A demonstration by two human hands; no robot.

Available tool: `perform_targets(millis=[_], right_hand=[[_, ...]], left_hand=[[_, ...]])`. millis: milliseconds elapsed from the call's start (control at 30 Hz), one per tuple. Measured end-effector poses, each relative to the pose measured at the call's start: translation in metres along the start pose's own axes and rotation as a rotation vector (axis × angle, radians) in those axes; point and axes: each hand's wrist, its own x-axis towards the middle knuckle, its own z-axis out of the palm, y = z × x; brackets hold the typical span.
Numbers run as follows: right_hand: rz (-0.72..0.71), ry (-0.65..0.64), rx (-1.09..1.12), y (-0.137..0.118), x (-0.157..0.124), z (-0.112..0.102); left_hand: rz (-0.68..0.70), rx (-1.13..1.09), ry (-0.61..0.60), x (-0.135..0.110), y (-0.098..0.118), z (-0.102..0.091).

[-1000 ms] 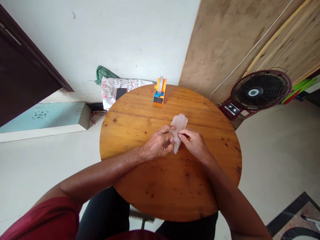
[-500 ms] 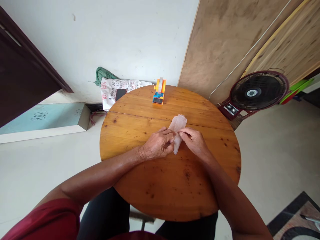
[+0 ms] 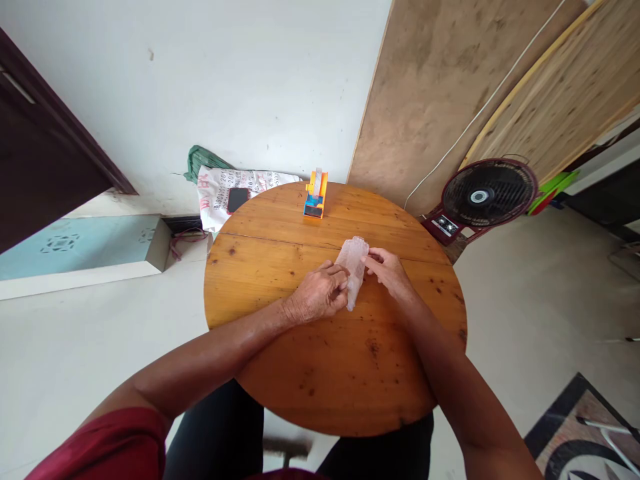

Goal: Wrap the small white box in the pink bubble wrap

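A crumpled translucent plastic sheet [image 3: 353, 263] lies on the round wooden table [image 3: 330, 347] just beyond the middle. My left hand [image 3: 319, 293] pinches its left edge with curled fingers. My right hand [image 3: 387, 270] pinches the right edge near the top, thumb and forefinger closed on it. Both forearms rest over the tabletop. At the far edge of the table stands an orange and blue tape dispenser [image 3: 316, 194], apart from both hands.
A printed white sack [image 3: 235, 190] with a dark phone [image 3: 237, 199] on it lies on the floor behind the table. A dark red floor fan [image 3: 483, 197] stands at the right by leaning wooden boards [image 3: 450, 87]. A rug corner [image 3: 590, 433] shows at lower right.
The view has shifted, so the table sits slightly left and farther away. My right hand has slid up along the plastic sheet's right edge; my left hand keeps its pinch.
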Motion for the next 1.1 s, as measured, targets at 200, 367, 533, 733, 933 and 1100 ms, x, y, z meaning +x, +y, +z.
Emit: perform_targets(millis=[200, 367, 533, 733, 933, 1100], right_hand=[[0.093, -0.121, 0.04, -0.024, -0.001, 0.012], [0.091, -0.04, 0.105, -0.027, 0.0, 0.03], [0.0, -0.018, 0.162, -0.014, 0.004, 0.034], [-0.1, 0.035, 0.178, 0.004, 0.011, 0.036], [-0.172, 0.104, 0.108, 0.0, 0.007, 0.041], [-0.149, 0.064, 0.249, -0.011, -0.002, 0.042]], left_hand=[[-0.026, -0.015, -0.005, 0.001, 0.002, -0.001], [-0.031, -0.006, 0.0, 0.0, -0.002, 0.003], [-0.04, -0.006, -0.01, 0.0, -0.002, 0.004], [-0.114, 0.007, -0.02, 0.0, 0.004, -0.002], [-0.035, 0.013, -0.008, -0.001, 0.003, -0.002], [-0.061, 0.053, -0.014, -0.001, 0.002, 0.001]])
